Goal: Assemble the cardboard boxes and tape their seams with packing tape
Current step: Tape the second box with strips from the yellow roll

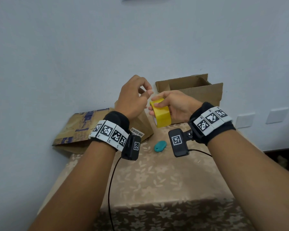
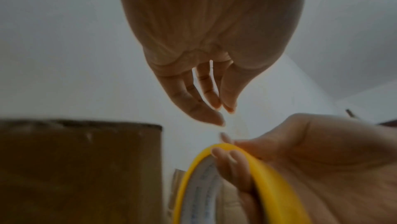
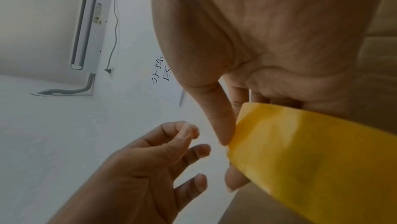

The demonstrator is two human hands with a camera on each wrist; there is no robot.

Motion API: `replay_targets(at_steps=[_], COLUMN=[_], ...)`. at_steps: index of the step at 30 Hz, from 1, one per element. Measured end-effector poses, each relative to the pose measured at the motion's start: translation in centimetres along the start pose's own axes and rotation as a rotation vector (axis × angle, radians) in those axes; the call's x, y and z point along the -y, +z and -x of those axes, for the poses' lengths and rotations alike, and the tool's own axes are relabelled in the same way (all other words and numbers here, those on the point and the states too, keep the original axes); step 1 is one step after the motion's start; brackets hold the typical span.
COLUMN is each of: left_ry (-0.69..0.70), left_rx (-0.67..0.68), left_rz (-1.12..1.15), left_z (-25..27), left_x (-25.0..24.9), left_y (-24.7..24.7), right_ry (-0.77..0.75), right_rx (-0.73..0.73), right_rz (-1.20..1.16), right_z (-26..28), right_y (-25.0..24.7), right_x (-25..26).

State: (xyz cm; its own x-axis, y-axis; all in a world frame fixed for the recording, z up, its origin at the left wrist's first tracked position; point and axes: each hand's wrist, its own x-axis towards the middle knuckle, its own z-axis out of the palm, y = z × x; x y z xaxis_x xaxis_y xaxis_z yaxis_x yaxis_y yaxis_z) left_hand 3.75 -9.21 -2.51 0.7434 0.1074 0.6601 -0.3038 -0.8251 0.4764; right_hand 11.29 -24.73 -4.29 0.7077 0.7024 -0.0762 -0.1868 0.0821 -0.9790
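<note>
While the tape roll (image 1: 161,114) was gripped in the right hand (image 1: 175,105)

The left hand (image 1: 132,97) was kept loosely curled beside it, nothing held, above the desk (image 1: 157,180).

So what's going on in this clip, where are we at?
A person is getting packing tape ready. The right hand grips a yellow tape roll held up over the table; the left hand hovers beside it with thumb and finger pinched together, apparently after the tape's end. An open box waits behind, another box lies to the left, untaped.
</note>
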Motion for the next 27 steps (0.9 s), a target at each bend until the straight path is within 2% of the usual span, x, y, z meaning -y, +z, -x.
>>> replay_targets(at_steps=[6, 11, 13, 16, 20, 27], left_ry=[-0.132, -0.278, -0.347, -0.441, -0.41, -0.363], left_rx=[0.007, -0.056, -0.054, -0.034, -0.049, 0.044], left_rz=[-0.039, -0.122, -0.038, 0.233, 0.197, 0.134], left_z=[0.1, 0.5, 0.5, 0.2, 0.0, 0.4], left_x=[0.2, -0.4, -0.5, -1.1, -1.2, -0.5], left_y=[-0.5, -1.2, -1.3, -1.6, -1.6, -1.3], right_ry=[-0.088, -0.168, -0.205, -0.251, -0.263, -0.25], right_rx=[-0.019, -0.028, -0.013, -0.008, -0.015, -0.005], right_rz=[-0.028, 0.016, 0.022, 0.055, 0.091, 0.175], right_z=[0.5, 0.7, 0.7, 0.6, 0.4, 0.1], right_y=[0.3, 0.7, 0.9, 1.1, 1.3, 0.8], right_x=[-0.4, 0.0, 0.0, 0.0, -0.3, -0.2])
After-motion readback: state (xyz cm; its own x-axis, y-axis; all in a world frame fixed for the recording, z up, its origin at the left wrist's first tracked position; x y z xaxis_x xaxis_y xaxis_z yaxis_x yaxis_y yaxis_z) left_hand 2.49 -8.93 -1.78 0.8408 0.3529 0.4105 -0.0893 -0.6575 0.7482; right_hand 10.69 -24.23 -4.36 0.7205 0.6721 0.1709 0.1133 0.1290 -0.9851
